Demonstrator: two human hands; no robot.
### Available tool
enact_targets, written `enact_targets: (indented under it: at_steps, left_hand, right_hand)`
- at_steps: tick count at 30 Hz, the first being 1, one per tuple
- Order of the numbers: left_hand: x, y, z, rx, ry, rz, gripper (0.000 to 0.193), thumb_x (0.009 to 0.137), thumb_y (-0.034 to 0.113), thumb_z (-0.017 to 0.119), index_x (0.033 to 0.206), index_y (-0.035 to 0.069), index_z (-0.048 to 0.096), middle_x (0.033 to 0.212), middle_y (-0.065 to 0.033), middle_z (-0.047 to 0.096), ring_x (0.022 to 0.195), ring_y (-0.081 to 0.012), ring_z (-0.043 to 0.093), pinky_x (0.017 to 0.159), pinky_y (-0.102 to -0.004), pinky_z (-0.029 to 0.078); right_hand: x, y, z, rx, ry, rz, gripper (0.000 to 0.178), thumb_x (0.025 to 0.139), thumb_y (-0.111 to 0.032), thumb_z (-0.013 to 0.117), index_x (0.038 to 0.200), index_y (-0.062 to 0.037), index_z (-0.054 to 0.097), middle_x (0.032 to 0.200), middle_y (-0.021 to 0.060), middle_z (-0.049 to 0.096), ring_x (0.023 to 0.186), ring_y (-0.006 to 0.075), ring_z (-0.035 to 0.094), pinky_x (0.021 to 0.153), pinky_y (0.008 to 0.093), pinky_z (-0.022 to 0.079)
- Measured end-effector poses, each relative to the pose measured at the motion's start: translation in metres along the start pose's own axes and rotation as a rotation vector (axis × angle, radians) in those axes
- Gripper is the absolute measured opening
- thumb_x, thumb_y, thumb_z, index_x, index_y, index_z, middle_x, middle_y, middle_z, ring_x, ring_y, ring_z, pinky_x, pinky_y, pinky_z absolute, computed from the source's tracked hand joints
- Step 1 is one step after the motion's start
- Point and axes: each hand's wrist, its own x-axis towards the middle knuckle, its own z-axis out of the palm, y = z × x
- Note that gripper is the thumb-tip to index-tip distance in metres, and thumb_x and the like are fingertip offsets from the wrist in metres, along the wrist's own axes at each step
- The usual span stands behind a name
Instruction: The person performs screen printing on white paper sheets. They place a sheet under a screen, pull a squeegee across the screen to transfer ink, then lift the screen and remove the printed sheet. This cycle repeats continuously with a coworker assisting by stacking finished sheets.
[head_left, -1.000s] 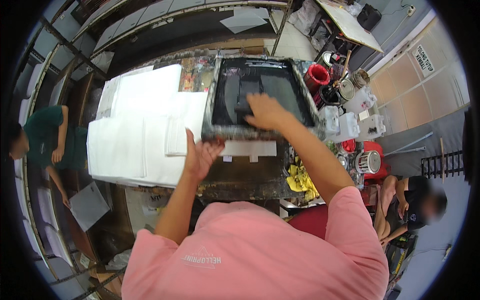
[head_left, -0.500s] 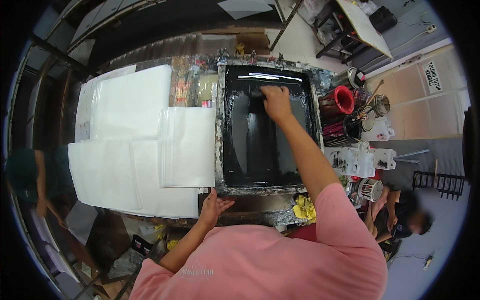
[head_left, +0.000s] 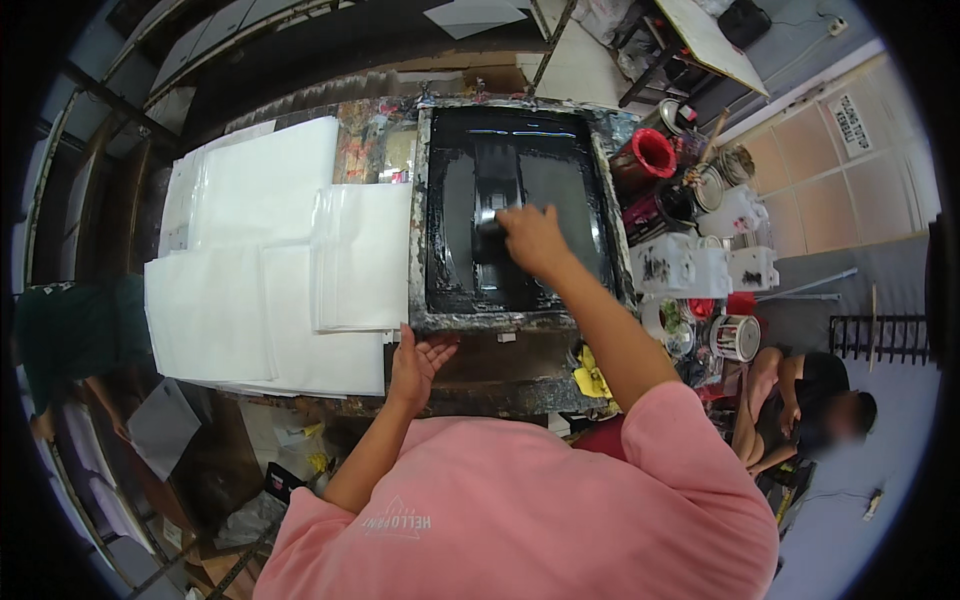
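Observation:
A printing screen with a paint-crusted frame lies on the worktable, its mesh covered in glossy black ink. My right hand is closed around a dark squeegee, near the middle of the mesh. Most of the squeegee is lost against the black ink. By the near left corner of the frame is my left hand, palm up with fingers spread. Whether its fingertips touch the frame's underside cannot be made out. White sheets lie stacked left of the screen, against its frame.
More white sheets spread across the table's left. A red-rimmed ink can, white jugs and a paint tin crowd the right side. A yellow cloth hangs by the near edge. One person is at left, another sits at right.
My right hand has drawn the squeegee from the far end of the screen toward me, to about its middle. My left hand stays by the near left corner. The view has shifted slightly.

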Motion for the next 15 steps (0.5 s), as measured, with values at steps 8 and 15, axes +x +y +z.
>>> enact_targets:
  at_steps: [8,15]
  left_hand:
    - [0.003,-0.007,0.006,-0.067,0.081,-0.056,0.099,0.102,0.079,0.045,0.153,-0.006,0.037,0.141,-0.0273,0.058,0.132,-0.0372,0.06,0.117,-0.0483,0.048]
    - [0.027,-0.021,-0.017,-0.127,0.065,-0.188,0.118,0.097,0.084,0.049,0.165,-0.004,0.009,0.156,-0.031,0.04,0.141,-0.0402,0.051,0.12,-0.0495,0.045]
  right_hand:
    - [-0.116,-0.053,0.0,0.138,-0.037,0.051,0.031,0.091,-0.01,0.065,0.122,-0.015,0.066,0.113,0.0064,0.07,0.115,0.0291,0.066,0.103,0.0596,0.04]
    - [-0.136,-0.057,0.044,0.034,0.086,0.024,0.043,0.089,-0.009,0.069,0.132,-0.0118,0.064,0.121,0.0056,0.067,0.118,0.0277,0.063,0.108,0.0604,0.038]
